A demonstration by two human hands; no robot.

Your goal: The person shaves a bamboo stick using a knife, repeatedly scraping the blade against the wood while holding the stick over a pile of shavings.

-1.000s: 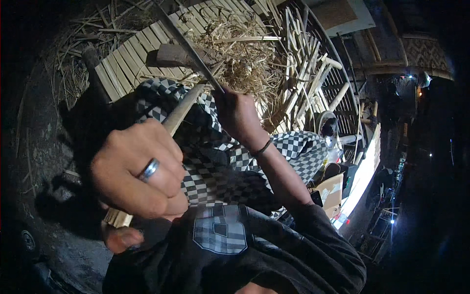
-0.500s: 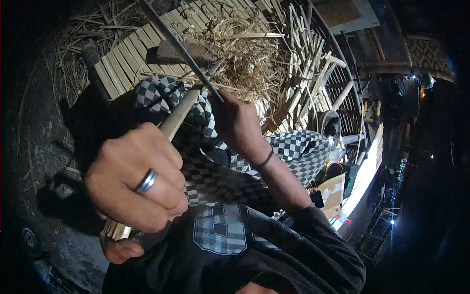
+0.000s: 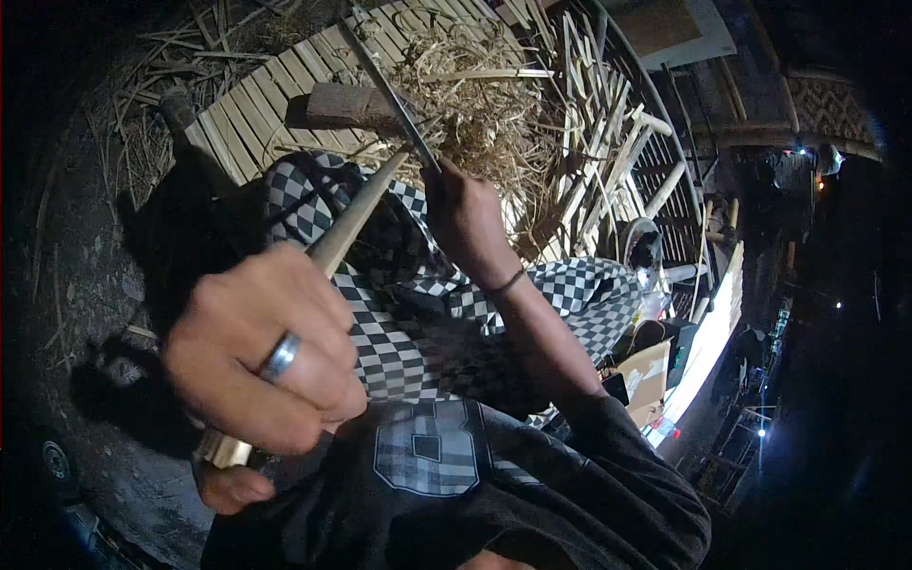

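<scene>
My left hand (image 3: 261, 356), with a silver ring, is closed around a pale split bamboo stick (image 3: 361, 217). Its cut butt end sticks out below the fist, and its narrower far end points up and to the right. Closed on the handle of a long knife (image 3: 388, 90) is my right hand (image 3: 472, 226), which has a dark band at the wrist. The narrow blade slants up and to the left over the shavings, its lower part close to the stick's far end; whether they touch I cannot tell. My fingers hide most of the handle.
Checkered black-and-white cloth (image 3: 389, 342) covers my lap. Beyond it, a slatted bamboo platform (image 3: 237, 123) bears a wooden block (image 3: 344, 106) and a heap of curly shavings (image 3: 484, 114). Split strips (image 3: 608, 133) pile up at the right, near a cardboard box (image 3: 648, 375).
The knife's blade has swung to the right and shows more of its far end. The bamboo stick's far end has shifted slightly up and right; my left hand has barely moved.
</scene>
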